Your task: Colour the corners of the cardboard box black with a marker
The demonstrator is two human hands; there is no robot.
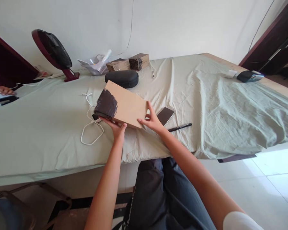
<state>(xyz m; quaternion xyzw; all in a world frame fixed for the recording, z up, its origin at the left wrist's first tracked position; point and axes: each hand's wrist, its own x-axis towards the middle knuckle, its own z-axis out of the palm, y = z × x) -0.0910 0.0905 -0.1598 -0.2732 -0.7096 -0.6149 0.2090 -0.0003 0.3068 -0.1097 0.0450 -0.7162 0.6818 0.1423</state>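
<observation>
A brown cardboard box (131, 107), one end coloured black with a ragged edge, is held tilted above the cloth-covered table. My left hand (117, 128) supports it from below at the near side by the black end. At the plain right end, my right hand (152, 118) grips the box between thumb and fingers. Just right of that hand lie a dark phone (166, 115) and a black pen (180, 127). A white cable (84, 137) loops on the cloth left of the box, running to a small item partly hidden under it.
Behind the box sit a black oval case (122, 78), two taped cardboard boxes (139, 61) and a plastic bag (95, 66). A maroon fan (53, 52) stands at the back left. Another person's hand (6, 90) rests at the left edge. A dark object (249, 76) lies far right.
</observation>
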